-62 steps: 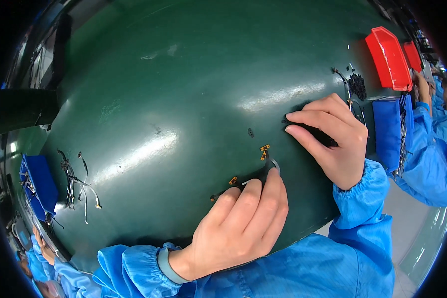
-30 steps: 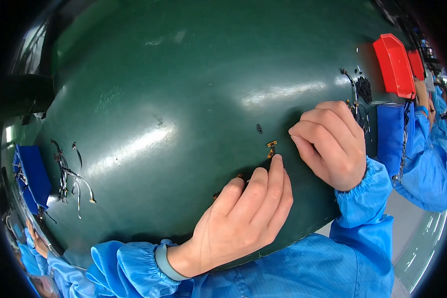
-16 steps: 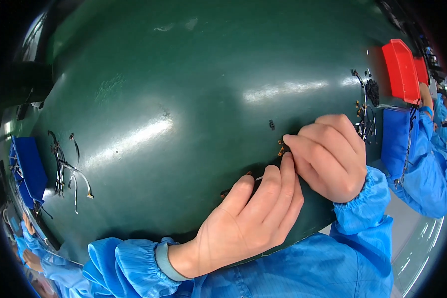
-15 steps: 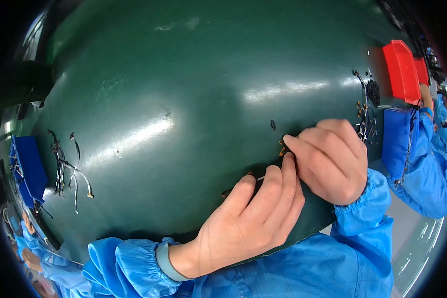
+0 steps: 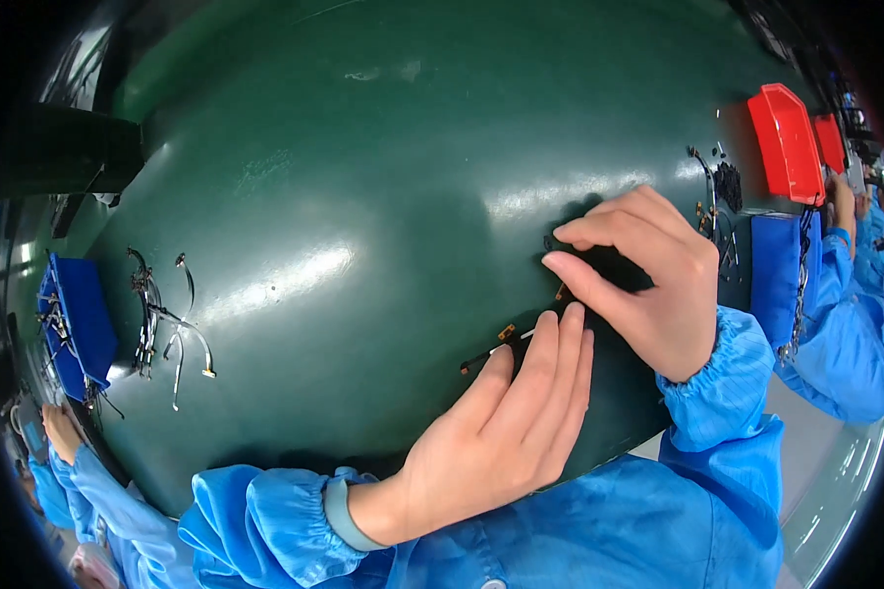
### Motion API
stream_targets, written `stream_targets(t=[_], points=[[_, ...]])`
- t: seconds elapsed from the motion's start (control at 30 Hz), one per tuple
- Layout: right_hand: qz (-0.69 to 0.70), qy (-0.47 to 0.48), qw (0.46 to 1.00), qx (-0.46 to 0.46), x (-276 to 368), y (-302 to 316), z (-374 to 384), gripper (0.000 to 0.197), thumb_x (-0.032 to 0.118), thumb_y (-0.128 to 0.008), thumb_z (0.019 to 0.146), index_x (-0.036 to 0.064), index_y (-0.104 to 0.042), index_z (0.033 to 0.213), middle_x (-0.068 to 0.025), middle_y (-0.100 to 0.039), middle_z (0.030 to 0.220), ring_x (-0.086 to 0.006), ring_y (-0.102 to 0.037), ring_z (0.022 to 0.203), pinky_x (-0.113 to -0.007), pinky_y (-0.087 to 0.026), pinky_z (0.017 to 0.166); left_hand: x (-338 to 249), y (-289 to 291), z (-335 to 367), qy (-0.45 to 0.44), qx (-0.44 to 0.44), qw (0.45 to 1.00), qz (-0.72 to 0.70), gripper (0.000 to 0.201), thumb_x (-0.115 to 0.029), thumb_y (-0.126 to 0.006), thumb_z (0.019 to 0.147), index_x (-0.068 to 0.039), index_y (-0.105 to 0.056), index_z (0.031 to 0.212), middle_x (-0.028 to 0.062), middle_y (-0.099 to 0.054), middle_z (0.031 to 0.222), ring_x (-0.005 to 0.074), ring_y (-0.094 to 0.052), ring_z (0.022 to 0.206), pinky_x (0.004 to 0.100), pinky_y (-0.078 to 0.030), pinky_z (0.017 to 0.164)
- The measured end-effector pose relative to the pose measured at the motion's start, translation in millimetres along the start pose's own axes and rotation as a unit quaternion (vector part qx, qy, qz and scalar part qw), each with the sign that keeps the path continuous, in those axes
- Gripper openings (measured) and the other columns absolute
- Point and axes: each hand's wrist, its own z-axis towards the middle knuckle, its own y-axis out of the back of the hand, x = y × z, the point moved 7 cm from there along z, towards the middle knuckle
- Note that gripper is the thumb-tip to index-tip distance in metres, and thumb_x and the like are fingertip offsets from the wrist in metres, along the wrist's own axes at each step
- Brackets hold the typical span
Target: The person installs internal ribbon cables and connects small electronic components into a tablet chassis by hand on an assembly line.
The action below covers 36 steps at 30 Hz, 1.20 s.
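My left hand point(image 5: 501, 422) lies low over the green table, its fingers together on a thin cable point(image 5: 481, 361). The cable has a black end and small orange connectors, one of them beside the thumb; its middle is hidden under the fingers. Farther up and to the right, my right hand point(image 5: 653, 275) has its thumb and forefinger curved apart. Between their tips, on the table, sits a small black part point(image 5: 548, 242), partly covered. An orange connector point(image 5: 561, 293) shows just below the right thumb.
At the left, loose cables point(image 5: 172, 319) lie near a blue bin point(image 5: 83, 324). On the right are more cables point(image 5: 709, 187), a pile of small black parts point(image 5: 728, 185), a red bin point(image 5: 786, 142) and another blue bin point(image 5: 776, 265). Other people in blue sleeves point(image 5: 835, 334) work at both sides.
My right hand has left the cable near my left fingertips and moved up, opening thumb and forefinger around the small black part. The left hand stays on the cable; the view has shifted slightly.
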Motion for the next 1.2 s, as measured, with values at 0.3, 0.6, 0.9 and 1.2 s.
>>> stream_targets(t=[0.3,0.6,0.9,1.2], points=[[-0.019,0.129,0.991,0.008,18.7,-7.1,3.5,0.018,-0.001,-0.076,0.068,0.0007,-0.067,0.084,-0.0089,-0.061,0.080,-0.0271,-0.058,0.073,-0.033,-0.049,0.063,0.3,7.8,-36.6,0.075,0.029,0.997,-0.016,0.032,-0.031,-0.052,0.094,-0.006,-0.069,0.105,0.0084,-0.066,0.115,0.0192,-0.061,0.100,0.0285,-0.050,0.080],[-0.021,0.281,0.954,0.098,36.1,-30.8,-12.4,0.026,0.011,-0.066,0.065,-0.0008,-0.068,0.089,-0.0108,-0.063,0.086,-0.0256,-0.061,0.079,-0.033,-0.052,0.063,4.0,1.9,-42.2,0.074,0.014,0.997,-0.003,0.031,-0.034,-0.051,0.094,-0.010,-0.068,0.104,0.0047,-0.065,0.116,0.0172,-0.060,0.101,0.0255,-0.046,0.075],[-0.154,0.386,0.903,0.109,45.8,-20.1,-17.6,0.035,0.012,-0.066,0.063,0.0055,-0.072,0.097,-0.0037,-0.064,0.093,-0.0181,-0.060,0.085,-0.030,-0.047,0.064,4.0,1.5,-39.2,0.056,0.020,0.998,0.004,0.030,-0.035,-0.052,0.094,-0.011,-0.069,0.101,0.0036,-0.067,0.113,0.0158,-0.060,0.099,0.0255,-0.046,0.075],[0.012,0.246,0.952,0.179,27.8,-23.4,-7.2,0.034,0.001,-0.069,0.063,0.0024,-0.072,0.097,-0.0075,-0.064,0.090,-0.0229,-0.061,0.083,-0.032,-0.049,0.066,4.0,1.8,-38.7,0.049,0.018,0.998,0.023,0.028,-0.032,-0.054,0.092,-0.011,-0.069,0.100,0.0033,-0.067,0.113,0.0152,-0.061,0.097,0.0254,-0.045,0.074]])
